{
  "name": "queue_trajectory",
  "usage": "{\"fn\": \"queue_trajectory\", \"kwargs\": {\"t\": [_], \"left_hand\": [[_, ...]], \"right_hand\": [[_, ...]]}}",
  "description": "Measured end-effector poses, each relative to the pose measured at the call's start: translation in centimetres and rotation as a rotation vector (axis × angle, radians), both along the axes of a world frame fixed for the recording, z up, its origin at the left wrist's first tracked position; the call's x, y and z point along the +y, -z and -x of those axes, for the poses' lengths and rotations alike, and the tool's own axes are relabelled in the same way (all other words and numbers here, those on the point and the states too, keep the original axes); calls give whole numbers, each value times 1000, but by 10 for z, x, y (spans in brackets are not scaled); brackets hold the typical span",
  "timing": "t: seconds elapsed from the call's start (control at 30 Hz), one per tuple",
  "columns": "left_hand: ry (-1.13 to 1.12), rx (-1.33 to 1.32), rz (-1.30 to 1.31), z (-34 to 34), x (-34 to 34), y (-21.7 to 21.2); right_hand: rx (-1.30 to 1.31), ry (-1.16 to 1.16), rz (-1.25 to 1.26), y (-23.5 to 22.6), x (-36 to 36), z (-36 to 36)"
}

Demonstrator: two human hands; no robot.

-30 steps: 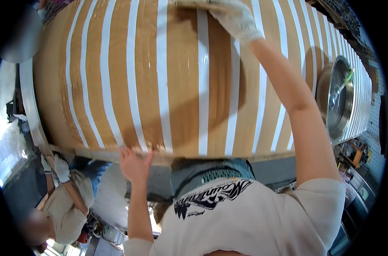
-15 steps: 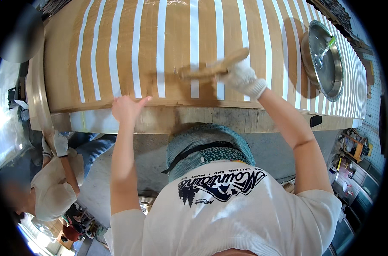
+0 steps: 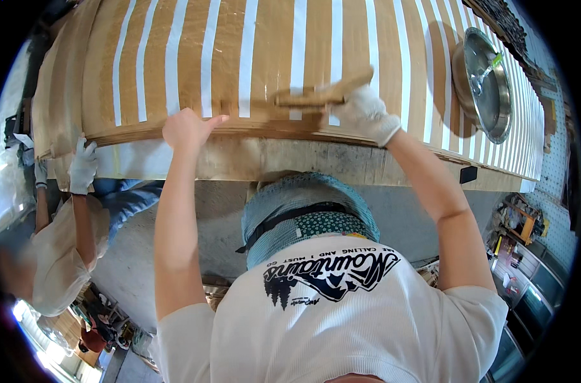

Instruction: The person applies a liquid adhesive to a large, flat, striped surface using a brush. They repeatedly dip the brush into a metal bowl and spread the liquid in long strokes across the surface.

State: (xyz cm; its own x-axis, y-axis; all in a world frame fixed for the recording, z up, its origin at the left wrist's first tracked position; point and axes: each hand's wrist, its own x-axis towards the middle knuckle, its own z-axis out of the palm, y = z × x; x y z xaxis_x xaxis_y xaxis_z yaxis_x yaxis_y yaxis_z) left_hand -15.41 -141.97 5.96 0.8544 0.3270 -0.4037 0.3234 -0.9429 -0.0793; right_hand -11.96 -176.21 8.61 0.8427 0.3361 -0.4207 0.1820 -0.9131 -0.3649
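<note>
My right hand point(image 3: 368, 116), in a white knitted glove, is closed round a flat tan brush point(image 3: 313, 99) that looks wooden. The brush is smeared by motion, and its head lies low over the striped brown sheet point(image 3: 274, 70), close to the near edge. Bare, my left hand point(image 3: 189, 131) rests at that same edge, further left. Its thumb sticks out to the right; the other fingers show only in part and lie on the sheet. White strips run across the brown surface from far to near.
A metal basin point(image 3: 482, 86) with a green-handled utensil point(image 3: 495, 62) stands on the sheets at the right. At the left end, a co-worker's gloved hand point(image 3: 83, 165) touches the sheet edge. A small black block point(image 3: 468, 174) sits on the wooden table edge point(image 3: 290, 159).
The view has shifted, so the table edge appears higher. The co-worker's hands have risen to the sheets' left end, where the brown sheet now lies flatter. My right hand still holds the brush.
</note>
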Motion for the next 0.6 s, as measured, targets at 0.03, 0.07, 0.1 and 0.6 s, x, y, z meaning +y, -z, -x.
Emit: {"fn": "queue_trajectory", "kwargs": {"t": [0.03, 0.07, 0.1, 0.6], "left_hand": [[-3, 23, -7, -2, -1, -4], [-7, 46, -15, -3, -2, -6], [1, 27, -12, -3, -1, -4], [31, -123, 54, -2, 3, 4]], "right_hand": [[13, 17, 54, 3, -3, -10], [-190, 103, -349, 2, -4, -6], [-325, 53, -283, 8, -3, -3], [-282, 317, -232, 14, 7, -184]]}}
